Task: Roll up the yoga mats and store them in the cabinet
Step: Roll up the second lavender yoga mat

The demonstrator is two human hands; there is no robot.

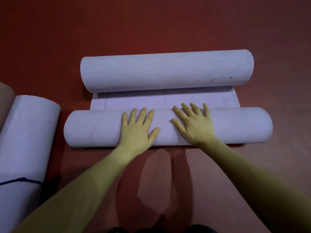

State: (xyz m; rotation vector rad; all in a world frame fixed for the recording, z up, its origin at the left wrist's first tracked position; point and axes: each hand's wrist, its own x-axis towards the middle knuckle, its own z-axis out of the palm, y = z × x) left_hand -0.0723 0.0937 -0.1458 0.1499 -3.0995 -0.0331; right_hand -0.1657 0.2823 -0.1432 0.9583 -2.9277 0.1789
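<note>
Two flat hands press on a half-rolled lilac yoga mat on a red floor.

At the far left edge a rolled lilac mat lies on the red floor, running near to far, with a thin dark cord across its near part. To its right, the yoga mat has a near roll and a far roll lying left to right, joined by a short flat strip between them. The left hand rests palm down on the near roll just left of its middle, fingers straight and spread, gripping nothing. Just beside it the right hand lies the same way, fingers spread, tips reaching the roll's far edge. No cabinet is in view.
</note>
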